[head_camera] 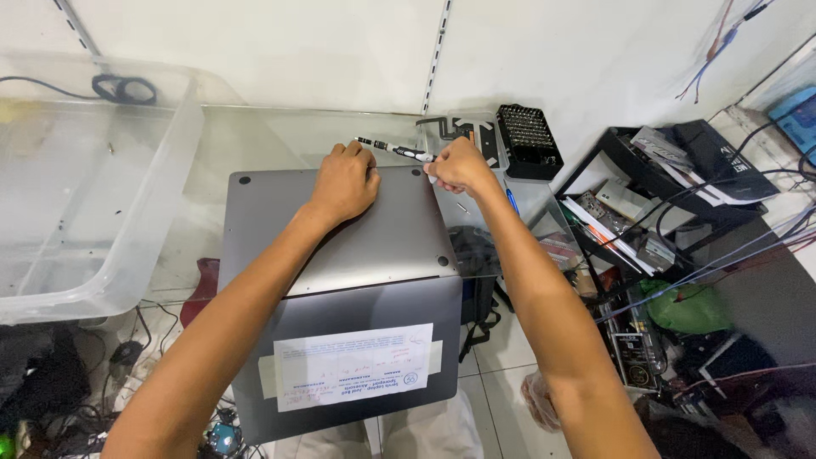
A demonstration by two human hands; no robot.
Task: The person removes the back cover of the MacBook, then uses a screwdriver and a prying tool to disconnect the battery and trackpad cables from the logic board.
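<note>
A grey laptop (374,246) lies upside down on a glass table, its bottom cover facing up with black rubber feet at the corners. My left hand (344,180) rests on the far edge of the cover, fingers curled over it. My right hand (459,166) is at the far right corner and holds a slim black and silver screwdriver (393,150), which points left across the far edge. A second dark slab (357,340) with a taped white paper label (353,365) sits under the laptop, nearer to me.
A black case of screwdriver bits (529,141) stands open beyond my right hand. At the left sits a large clear plastic bin (85,195). A black rack (646,204) with papers and cables is at the right, and cables litter the floor.
</note>
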